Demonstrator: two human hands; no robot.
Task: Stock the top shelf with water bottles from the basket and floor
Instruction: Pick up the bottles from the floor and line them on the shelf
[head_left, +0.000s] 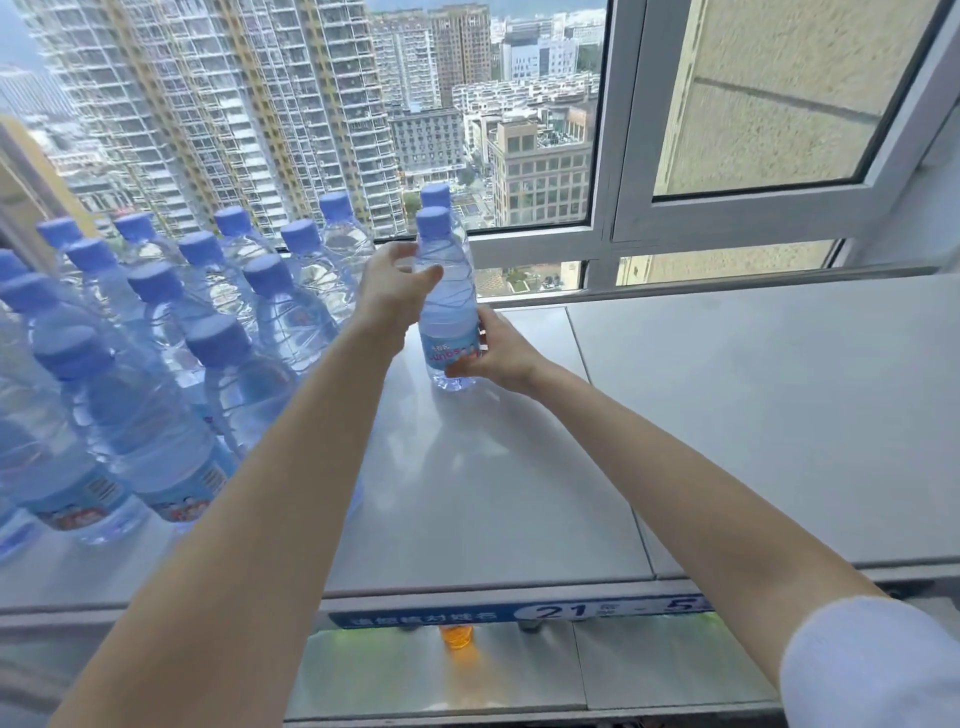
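While upright, bottle (450, 312) held, left hand (393, 292) high, right hand (497, 354) low

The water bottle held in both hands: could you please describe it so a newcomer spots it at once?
On the grey top shelf below the window, a crowd of blue-capped water bottles fills the left. The held bottle stands upright right of them, the only one gripped by the left hand and right hand.
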